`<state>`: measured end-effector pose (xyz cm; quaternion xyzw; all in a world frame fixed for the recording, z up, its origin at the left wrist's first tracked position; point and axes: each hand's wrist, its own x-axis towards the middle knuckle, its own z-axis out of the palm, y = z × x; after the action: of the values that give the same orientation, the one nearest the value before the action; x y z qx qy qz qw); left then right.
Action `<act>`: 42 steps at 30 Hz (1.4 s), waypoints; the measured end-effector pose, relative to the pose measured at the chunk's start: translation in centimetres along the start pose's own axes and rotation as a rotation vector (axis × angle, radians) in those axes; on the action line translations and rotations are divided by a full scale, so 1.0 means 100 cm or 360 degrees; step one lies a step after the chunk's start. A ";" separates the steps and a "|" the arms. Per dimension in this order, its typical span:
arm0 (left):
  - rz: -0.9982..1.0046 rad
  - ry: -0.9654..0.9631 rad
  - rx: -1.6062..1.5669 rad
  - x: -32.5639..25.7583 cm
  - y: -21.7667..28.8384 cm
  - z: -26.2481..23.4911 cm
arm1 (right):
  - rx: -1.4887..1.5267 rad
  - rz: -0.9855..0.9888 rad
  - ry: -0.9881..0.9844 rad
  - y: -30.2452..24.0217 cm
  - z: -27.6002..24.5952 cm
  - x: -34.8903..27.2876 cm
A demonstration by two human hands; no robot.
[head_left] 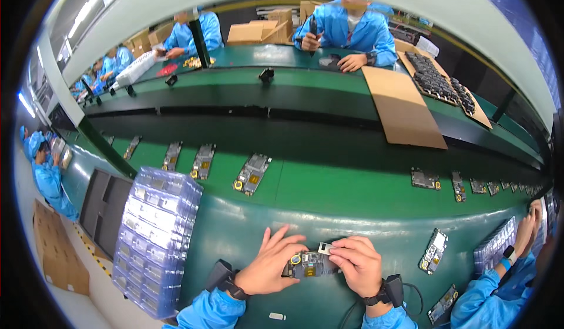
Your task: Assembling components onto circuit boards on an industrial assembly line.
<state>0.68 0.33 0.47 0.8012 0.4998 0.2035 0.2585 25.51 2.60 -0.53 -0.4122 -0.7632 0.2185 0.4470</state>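
A dark circuit board (314, 265) with a round yellow-ringed part lies low over the green bench in front of me. My left hand (267, 268) grips its left end between thumb and fingers, the other fingers stretched out. Above the board's right half, my right hand (359, 265) pinches a small silver plate (324, 248) with a dark opening. Its fingers cover part of the plate and the board's right end. I cannot tell whether the plate touches the board. A small pale strip (277, 316) rests on the bench near my left wrist.
At left stands a tall stack of clear plastic trays (155, 241). Several boards lie along the green belt (329, 188) ahead. Two loose boards, one here (433, 251), lie at right, beside a co-worker's hands (524, 232). A cardboard sheet (405, 108) leans across the far ledge.
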 end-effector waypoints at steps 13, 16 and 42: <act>-0.0365 -0.0389 -0.2470 -0.012 0.018 -0.003 | -0.0018 -0.0353 -0.0085 -0.023 0.011 -0.008; -0.0342 -0.0337 -0.2502 -0.015 0.017 0.005 | -0.0078 -0.0403 -0.0106 -0.023 0.012 -0.010; -0.0238 -0.0244 -0.2269 -0.022 0.021 0.009 | -0.0117 -0.0342 -0.0082 -0.027 0.016 -0.017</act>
<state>1.75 -2.66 0.94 0.4134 0.2793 0.4052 0.7661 23.42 -0.24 -0.33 -0.3383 -0.8218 0.1517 0.4327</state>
